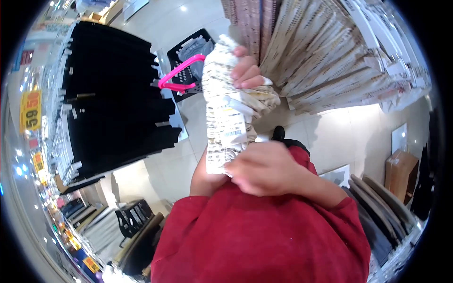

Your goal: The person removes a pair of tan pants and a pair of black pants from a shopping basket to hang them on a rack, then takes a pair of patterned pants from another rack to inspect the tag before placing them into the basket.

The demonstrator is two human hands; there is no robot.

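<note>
Both hands — right hand (264,169) low, left hand (245,70) high — grip the folded patterned cloth (225,113) at frame centre; its loose label (232,126) might tear.

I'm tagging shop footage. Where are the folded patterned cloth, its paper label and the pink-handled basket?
folded patterned cloth (218,70): head view, upper folds.
paper label (231,126): head view, barcode area.
pink-handled basket (178,74): head view, pink handle.

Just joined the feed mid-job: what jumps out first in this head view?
At centre, both hands grip a rolled patterned cloth with a barcode label: one hand near its top, the other hand at its lower end, above red sleeves. Behind it on the floor sits a black basket with a pink handle; black garments hang at left.
</note>
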